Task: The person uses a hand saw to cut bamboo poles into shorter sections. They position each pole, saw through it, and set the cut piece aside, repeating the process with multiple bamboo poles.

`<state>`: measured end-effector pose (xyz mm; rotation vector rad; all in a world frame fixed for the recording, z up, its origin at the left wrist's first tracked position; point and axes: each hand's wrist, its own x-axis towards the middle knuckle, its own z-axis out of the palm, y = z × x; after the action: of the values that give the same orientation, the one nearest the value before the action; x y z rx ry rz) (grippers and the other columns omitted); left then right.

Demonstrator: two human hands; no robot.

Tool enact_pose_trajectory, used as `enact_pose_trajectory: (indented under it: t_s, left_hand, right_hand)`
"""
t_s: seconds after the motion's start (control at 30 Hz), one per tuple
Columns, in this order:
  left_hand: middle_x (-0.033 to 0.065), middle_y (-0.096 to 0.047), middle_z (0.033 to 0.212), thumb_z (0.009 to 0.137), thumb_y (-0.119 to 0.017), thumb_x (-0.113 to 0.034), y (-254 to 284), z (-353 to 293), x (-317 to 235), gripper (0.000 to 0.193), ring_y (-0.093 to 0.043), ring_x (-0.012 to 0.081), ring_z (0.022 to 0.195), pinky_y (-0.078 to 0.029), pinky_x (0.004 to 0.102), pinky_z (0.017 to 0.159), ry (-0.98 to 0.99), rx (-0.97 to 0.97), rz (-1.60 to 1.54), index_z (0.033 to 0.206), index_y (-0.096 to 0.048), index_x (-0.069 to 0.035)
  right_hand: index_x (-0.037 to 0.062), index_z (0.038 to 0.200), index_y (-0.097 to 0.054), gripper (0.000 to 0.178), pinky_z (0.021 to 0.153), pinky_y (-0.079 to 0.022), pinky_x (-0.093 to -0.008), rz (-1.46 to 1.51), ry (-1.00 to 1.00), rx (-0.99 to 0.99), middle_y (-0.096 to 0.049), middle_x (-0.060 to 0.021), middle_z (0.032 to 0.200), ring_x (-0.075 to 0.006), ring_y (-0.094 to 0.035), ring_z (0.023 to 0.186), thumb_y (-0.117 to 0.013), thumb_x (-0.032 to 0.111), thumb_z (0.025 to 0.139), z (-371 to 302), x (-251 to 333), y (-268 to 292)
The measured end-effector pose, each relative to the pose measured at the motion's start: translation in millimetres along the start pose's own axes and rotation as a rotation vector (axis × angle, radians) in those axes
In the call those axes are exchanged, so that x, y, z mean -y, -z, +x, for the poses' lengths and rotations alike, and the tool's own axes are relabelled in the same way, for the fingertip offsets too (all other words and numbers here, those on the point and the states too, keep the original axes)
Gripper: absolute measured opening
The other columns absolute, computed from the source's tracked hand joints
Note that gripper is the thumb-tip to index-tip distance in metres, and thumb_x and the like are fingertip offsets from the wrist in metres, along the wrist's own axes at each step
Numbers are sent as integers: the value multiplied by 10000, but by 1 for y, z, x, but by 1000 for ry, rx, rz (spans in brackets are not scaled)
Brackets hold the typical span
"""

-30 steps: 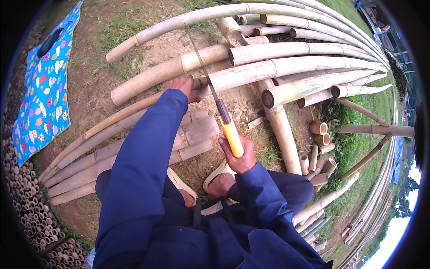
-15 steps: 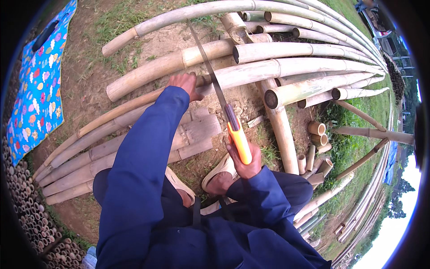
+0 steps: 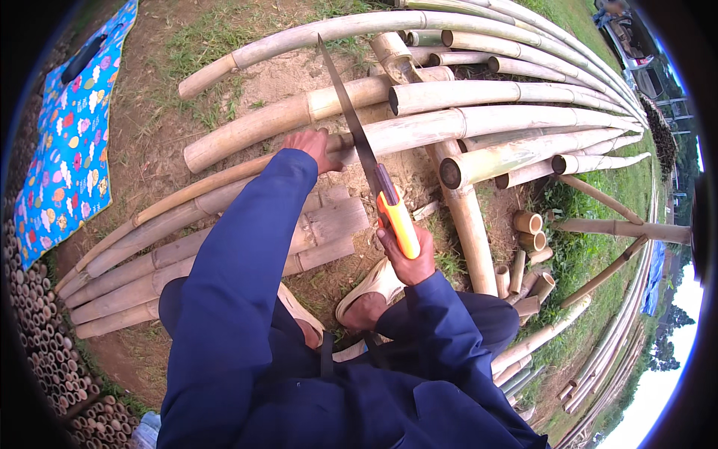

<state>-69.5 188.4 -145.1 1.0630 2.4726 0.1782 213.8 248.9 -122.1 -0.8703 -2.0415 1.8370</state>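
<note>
My right hand (image 3: pixel 413 256) is closed round the orange-yellow handle of a hand saw (image 3: pixel 351 112). The long blade slants away from me and lies across a pale bamboo pole (image 3: pixel 426 127), close to its left end. Just left of the blade, my left hand (image 3: pixel 308 147) is wrapped over the pole's end and a thin bamboo stick (image 3: pixel 187 185) that runs off to the left. Some of its fingers are hidden from view. Beyond the hand lies a thicker bamboo pole (image 3: pixel 262 123).
More long bamboo poles (image 3: pixel 508 91) lie to the right across a supporting bamboo crosspiece (image 3: pixel 467 217). Split bamboo lengths (image 3: pixel 307 232) lie before my feet. Short cut bamboo pieces (image 3: pixel 528 222) stand at right, and a stack of bamboo tubes (image 3: pixel 48 337) at left, near a blue patterned cloth (image 3: pixel 63 150).
The saw and my right hand have slid a little away from me along the cut. My left hand stays in place on the bamboo. The whole view has shifted slightly.
</note>
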Motion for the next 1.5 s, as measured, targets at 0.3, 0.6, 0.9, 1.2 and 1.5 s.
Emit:
enact_pose_trajectory:
  t_s: [0.3,0.6,0.9,1.2,1.5]
  left_hand:
    - [157,-624,1326,790,-801,-571,-29,12,48,820,-553,347,1279,-432,465,1096,-226,-508,48,1373,-569,-43]
    - [210,-683,1169,720,-854,-489,-27,-7,15,741,-675,375,1111,-539,476,982,-50,-97,64,1215,-593,-3]
    - [233,-693,1135,716,-856,-436,-26,-9,19,707,-704,391,1046,-571,480,928,-49,-117,78,1198,-583,4]
    - [232,-696,1123,723,-852,-450,-30,-6,19,716,-702,384,1053,-561,476,947,-69,-75,102,1203,-579,6]
    - [239,-693,1137,740,-843,-452,-32,-1,16,732,-698,379,1077,-557,475,958,-101,-127,106,1230,-556,9]
  right_hand:
    - [-25,1107,-657,257,660,-496,-289,16,123,-86,-658,-16,848,-93,-584,726,-772,132,940,-4,12,-13]
    - [-31,1055,-708,181,642,-476,-251,-163,78,-87,-666,6,809,-66,-575,708,-737,125,971,-6,9,-14]
    - [-60,1169,-701,278,719,-571,-323,-293,97,-102,-726,-119,803,-168,-726,748,-714,21,903,-159,10,25]
    - [-42,1066,-700,173,646,-493,-293,-203,0,-41,-667,-32,795,-86,-584,699,-738,70,940,-34,1,-3]
    - [-37,977,-703,109,564,-471,-311,-233,-34,-97,-625,-85,666,-122,-579,596,-733,53,922,-70,-1,6]
